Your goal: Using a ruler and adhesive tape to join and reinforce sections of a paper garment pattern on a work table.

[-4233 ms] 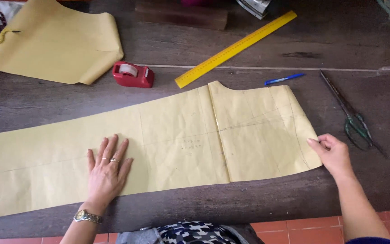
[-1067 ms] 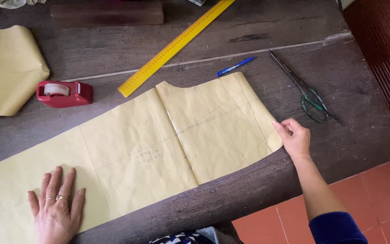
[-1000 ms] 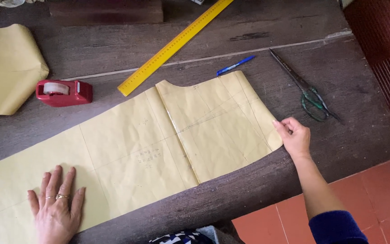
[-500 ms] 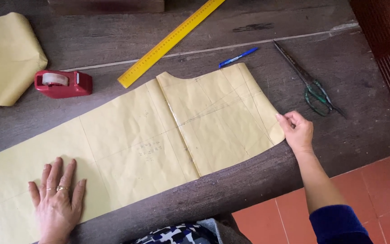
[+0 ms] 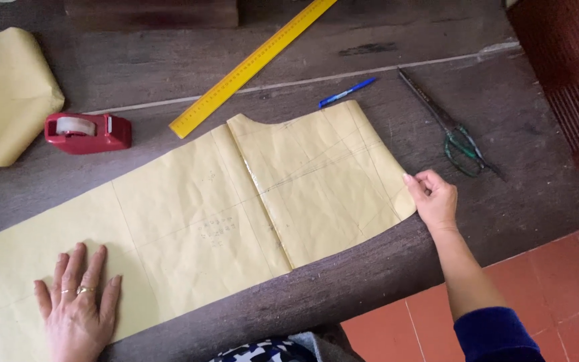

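Flat across the dark wooden table (image 5: 135, 64) lies a long yellow paper pattern (image 5: 222, 214), running from the lower left corner up toward the right, with a taped seam down its middle and faint pencil lines over it. The left hand (image 5: 75, 315) rests palm down on the paper's lower left part, fingers spread and released, grasping nothing; rings show on it. The right hand (image 5: 435, 199) is at the paper's right edge, its fingers curled loosely with the fingertips touching that edge; whether they pinch the sheet cannot be told.

Just beyond the right hand, a pair of long scissors (image 5: 452, 127) with green handles lies on the bare wood, apart from the paper. A blue pen (image 5: 347, 92) lies just above the pattern's top edge, close to it. A yellow ruler (image 5: 252, 67) slants from the top of the view down to the paper's upper edge, its lower end near the sheet. To the left sits a red tape dispenser (image 5: 88, 132), near a second, curled sheet of yellow paper (image 5: 5, 94) at the table's left end. Red floor tiles (image 5: 571, 268) show at lower right.
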